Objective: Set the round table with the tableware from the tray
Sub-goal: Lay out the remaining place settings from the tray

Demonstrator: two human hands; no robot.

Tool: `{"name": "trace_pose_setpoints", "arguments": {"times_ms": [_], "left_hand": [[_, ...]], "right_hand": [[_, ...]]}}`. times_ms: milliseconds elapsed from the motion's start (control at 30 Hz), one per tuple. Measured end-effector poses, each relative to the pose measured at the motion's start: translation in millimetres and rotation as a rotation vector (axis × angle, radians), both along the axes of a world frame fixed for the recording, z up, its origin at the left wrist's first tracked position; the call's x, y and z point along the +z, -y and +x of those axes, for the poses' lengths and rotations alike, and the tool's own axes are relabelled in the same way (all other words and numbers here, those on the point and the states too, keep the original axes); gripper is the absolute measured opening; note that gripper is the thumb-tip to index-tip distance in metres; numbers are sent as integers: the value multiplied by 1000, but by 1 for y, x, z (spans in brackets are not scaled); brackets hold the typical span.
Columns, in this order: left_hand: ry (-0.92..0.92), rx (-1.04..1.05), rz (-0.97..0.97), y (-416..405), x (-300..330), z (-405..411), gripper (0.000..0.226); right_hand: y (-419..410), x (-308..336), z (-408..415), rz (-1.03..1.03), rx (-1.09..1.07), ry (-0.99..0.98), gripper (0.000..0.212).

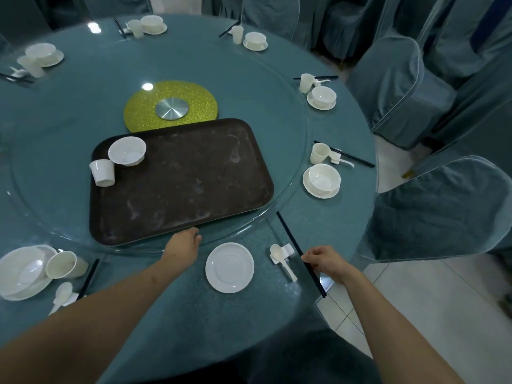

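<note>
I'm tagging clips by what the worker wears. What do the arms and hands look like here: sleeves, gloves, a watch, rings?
Both forearms are bare as far as the picture shows, with no sleeve in view. The left hand and right hand wear no gloves. No watch or wristband shows on either wrist. Rings cannot be ruled out on hidden fingers.

Tray [194, 173] dark brown, mottled – plate [229, 268] white – chopsticks [300, 253] black, tablecloth [194, 314] teal, centre disc [144, 106] glittery yellow-green.

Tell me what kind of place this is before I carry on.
Probably a restaurant banquet room. A large round table carries a glass turntable and matching white place settings around its edge, such as the bowl on a saucer. Fabric-covered chairs ring the table.
</note>
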State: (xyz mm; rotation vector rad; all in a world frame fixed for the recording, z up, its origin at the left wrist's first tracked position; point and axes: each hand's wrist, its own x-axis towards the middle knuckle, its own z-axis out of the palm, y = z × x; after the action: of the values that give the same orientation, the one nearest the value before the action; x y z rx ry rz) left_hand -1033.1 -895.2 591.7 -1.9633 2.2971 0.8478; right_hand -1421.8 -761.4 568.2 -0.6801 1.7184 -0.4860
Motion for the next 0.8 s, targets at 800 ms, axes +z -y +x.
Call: {"name": "trace_pose_setpoints", "arguments": {"times_ms": [800], "left_hand": [[126,-28,151,0,-5,5,45]], "right_hand": [[7,-23,13,31,90,-242,6]]}}
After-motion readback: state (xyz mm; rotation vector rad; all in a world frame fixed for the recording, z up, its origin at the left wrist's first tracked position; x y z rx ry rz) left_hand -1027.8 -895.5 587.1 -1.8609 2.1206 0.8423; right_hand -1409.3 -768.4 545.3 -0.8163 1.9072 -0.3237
